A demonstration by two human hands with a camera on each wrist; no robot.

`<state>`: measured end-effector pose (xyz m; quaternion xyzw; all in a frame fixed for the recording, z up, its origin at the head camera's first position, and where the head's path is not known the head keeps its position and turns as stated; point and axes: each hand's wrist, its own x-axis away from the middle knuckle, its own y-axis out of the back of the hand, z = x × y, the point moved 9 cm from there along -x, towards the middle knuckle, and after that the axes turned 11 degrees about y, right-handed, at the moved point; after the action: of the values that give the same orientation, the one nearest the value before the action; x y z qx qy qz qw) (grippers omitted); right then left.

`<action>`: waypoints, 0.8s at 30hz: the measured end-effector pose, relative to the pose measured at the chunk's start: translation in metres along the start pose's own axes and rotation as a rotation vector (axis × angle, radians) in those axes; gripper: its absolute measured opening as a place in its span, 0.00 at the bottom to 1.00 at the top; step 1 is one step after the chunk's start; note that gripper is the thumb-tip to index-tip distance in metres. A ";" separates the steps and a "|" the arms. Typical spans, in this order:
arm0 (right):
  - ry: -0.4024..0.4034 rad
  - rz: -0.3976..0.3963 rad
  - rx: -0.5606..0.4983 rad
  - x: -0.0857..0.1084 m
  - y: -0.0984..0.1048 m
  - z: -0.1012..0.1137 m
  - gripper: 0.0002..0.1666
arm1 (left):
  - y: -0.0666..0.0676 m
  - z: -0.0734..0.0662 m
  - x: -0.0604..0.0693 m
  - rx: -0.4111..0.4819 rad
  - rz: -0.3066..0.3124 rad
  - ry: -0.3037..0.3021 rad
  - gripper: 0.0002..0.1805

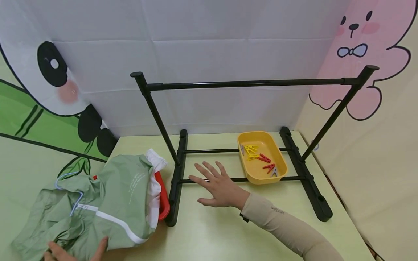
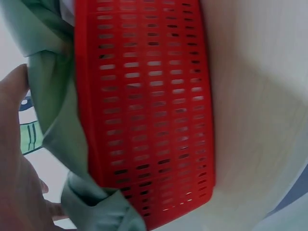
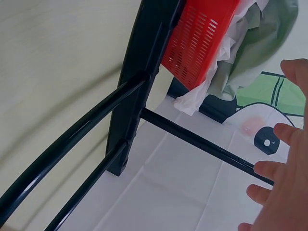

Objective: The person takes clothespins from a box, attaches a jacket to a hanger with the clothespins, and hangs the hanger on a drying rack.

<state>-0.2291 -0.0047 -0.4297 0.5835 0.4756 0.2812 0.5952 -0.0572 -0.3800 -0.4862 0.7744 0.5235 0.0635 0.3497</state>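
Note:
A light green jacket (image 1: 121, 195) with a white strip lies heaped over a red slotted basket (image 2: 149, 106) on the left. My left hand (image 1: 70, 253) is at its near edge, with the fabric bunched between fingers and thumb; part of the hand is cut off by the frame. A pale blue hanger (image 1: 77, 204) shows at the jacket's neck. White cloth (image 1: 154, 192) sticks out beneath the jacket. My right hand (image 1: 225, 188) is held with fingers spread above the base of a black rack (image 1: 174, 197), holding nothing.
The rack's top bar (image 1: 248, 84) spans high across the table (image 1: 209, 235). A yellow tray (image 1: 258, 177) with several yellow, red and grey clothespins sits across the lower bars at the right. A printed cloth backdrop (image 1: 202, 54) stands behind.

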 end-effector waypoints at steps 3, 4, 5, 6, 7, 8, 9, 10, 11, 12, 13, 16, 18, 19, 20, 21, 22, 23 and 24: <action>0.010 -0.002 -0.001 -0.003 -0.004 0.000 0.43 | -0.001 0.002 0.000 0.000 -0.014 0.006 0.82; 0.013 -0.003 0.002 -0.004 -0.005 0.000 0.43 | -0.002 0.003 0.000 -0.013 0.004 0.030 0.82; 0.015 -0.004 0.006 -0.005 -0.006 0.000 0.43 | -0.003 0.005 -0.001 -0.028 0.025 0.057 0.83; 0.014 -0.005 0.005 -0.006 -0.007 0.000 0.42 | -0.004 0.007 -0.001 -0.032 0.027 0.066 0.83; 0.013 -0.004 0.006 -0.007 -0.008 0.000 0.42 | -0.004 0.008 -0.002 -0.028 0.021 0.069 0.83; 0.013 -0.006 0.006 -0.008 -0.008 0.000 0.42 | -0.005 0.010 -0.003 -0.034 0.027 0.082 0.82; 0.012 -0.008 0.005 -0.009 -0.009 -0.001 0.42 | -0.005 0.011 -0.003 -0.035 0.026 0.088 0.81; 0.011 -0.010 0.002 -0.010 -0.009 -0.001 0.42 | -0.006 0.012 -0.004 -0.053 0.039 0.103 0.81; 0.012 -0.013 0.002 -0.011 -0.009 -0.001 0.41 | -0.007 0.014 -0.005 -0.068 0.053 0.119 0.81; 0.011 -0.017 -0.003 -0.012 -0.010 -0.001 0.41 | -0.008 0.014 -0.006 -0.074 0.055 0.123 0.81; 0.011 -0.019 -0.002 -0.013 -0.010 -0.001 0.41 | -0.008 0.015 -0.006 -0.079 0.055 0.125 0.82; 0.017 -0.015 0.002 -0.015 -0.011 -0.001 0.40 | -0.010 0.016 -0.010 -0.122 0.083 0.150 0.83; 0.023 -0.004 0.005 -0.016 -0.013 -0.001 0.40 | -0.010 0.016 -0.013 -0.144 0.097 0.165 0.81; 0.027 0.004 0.010 -0.017 -0.014 -0.001 0.40 | -0.010 0.016 -0.014 -0.156 0.107 0.174 0.80; 0.031 0.011 0.014 -0.018 -0.015 0.000 0.40 | -0.011 0.017 -0.016 -0.164 0.112 0.182 0.79; 0.035 0.018 0.019 -0.019 -0.016 0.000 0.40 | -0.010 0.017 -0.017 -0.168 0.109 0.182 0.78; 0.037 0.025 0.028 -0.019 -0.017 0.000 0.40 | -0.010 0.017 -0.018 -0.177 0.110 0.187 0.78; 0.040 0.030 0.035 -0.020 -0.017 0.000 0.40 | -0.010 0.018 -0.020 -0.188 0.118 0.197 0.77; 0.041 0.036 0.041 -0.020 -0.018 0.000 0.41 | -0.010 0.018 -0.021 -0.198 0.123 0.204 0.77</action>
<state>-0.2414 -0.0257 -0.4423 0.5981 0.4828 0.2939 0.5682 -0.0658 -0.4043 -0.5009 0.7562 0.4991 0.2145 0.3648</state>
